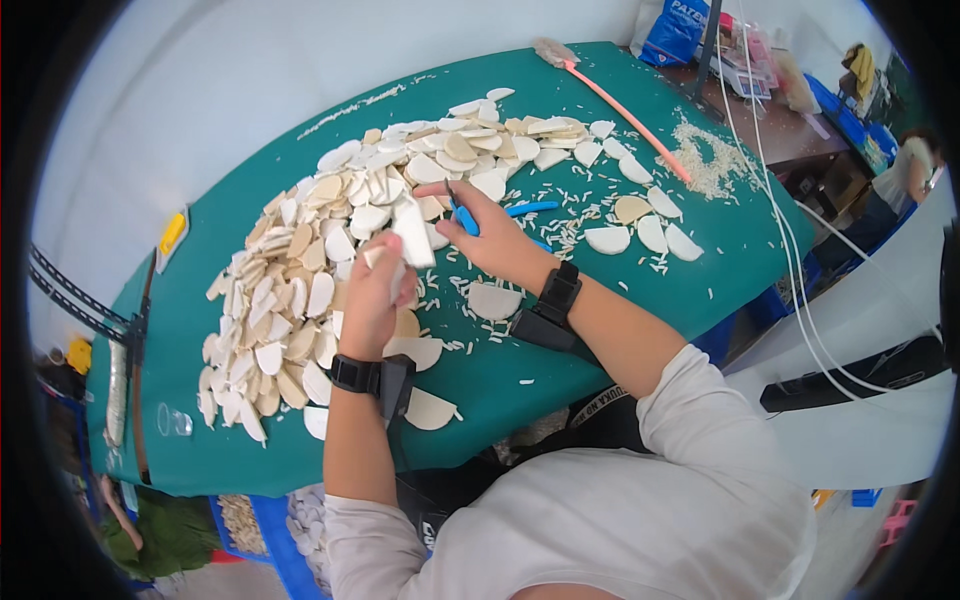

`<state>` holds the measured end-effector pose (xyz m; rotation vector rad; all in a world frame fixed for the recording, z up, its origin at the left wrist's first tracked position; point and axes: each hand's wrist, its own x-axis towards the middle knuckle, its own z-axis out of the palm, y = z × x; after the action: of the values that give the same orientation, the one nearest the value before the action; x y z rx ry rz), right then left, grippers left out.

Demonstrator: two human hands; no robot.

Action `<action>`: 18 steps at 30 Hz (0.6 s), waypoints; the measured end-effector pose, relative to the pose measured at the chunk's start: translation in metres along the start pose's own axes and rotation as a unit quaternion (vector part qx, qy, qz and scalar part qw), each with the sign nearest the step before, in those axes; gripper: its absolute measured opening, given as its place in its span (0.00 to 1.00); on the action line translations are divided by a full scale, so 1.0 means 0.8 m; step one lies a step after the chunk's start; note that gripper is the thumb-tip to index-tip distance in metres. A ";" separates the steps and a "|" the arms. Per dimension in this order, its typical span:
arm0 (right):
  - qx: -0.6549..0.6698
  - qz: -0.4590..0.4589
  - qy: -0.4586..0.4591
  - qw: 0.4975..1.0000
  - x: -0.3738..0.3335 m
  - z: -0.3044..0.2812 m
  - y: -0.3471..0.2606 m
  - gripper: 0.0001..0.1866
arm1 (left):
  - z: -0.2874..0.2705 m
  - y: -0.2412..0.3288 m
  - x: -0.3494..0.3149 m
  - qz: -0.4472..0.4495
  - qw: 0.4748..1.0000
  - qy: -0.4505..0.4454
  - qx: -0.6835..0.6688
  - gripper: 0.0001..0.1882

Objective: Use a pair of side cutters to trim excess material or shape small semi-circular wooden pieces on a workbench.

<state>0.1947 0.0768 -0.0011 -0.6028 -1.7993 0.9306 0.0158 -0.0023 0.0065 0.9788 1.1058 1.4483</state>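
My left hand is closed round one or more pale pieces, with the fingertips partly hidden. A white flat piece stands out at its fingertips, blurred at the edges. Close beside it, my right hand grips blue-handled pliers. The dark jaws point away from me near the white piece, and the handle ends stick out past the palm. Under and beyond both hands spreads a large heap of half-round white and cream pieces. A single half-round piece lies below my right hand.
A green-covered table carries small white slivers and a pile of shavings. A brush with an orange handle lies at the far right. At left are a yellow-and-white tool and a clear cup. White cables hang at right.
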 end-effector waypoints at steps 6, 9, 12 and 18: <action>-0.032 -0.066 -0.043 0.996 -0.005 0.005 0.018 0.16 | -0.015 -0.010 0.003 -0.156 0.976 -0.137 -0.056 0.11; -0.032 -0.047 -0.040 0.998 -0.005 -0.001 0.019 0.15 | 0.007 0.004 -0.004 -0.149 0.978 -0.129 -0.068 0.18; -0.016 -0.028 -0.060 0.998 -0.003 -0.009 0.016 0.15 | 0.016 0.008 -0.006 -0.121 0.986 -0.101 -0.055 0.22; 0.057 0.043 -0.095 0.993 -0.009 -0.003 0.003 0.18 | 0.012 -0.004 -0.007 -0.026 0.992 -0.067 0.102 0.18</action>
<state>0.2000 0.0738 -0.0062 -0.5367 -1.8851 1.1741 0.0265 -0.0066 0.0058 1.1653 1.1877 1.2254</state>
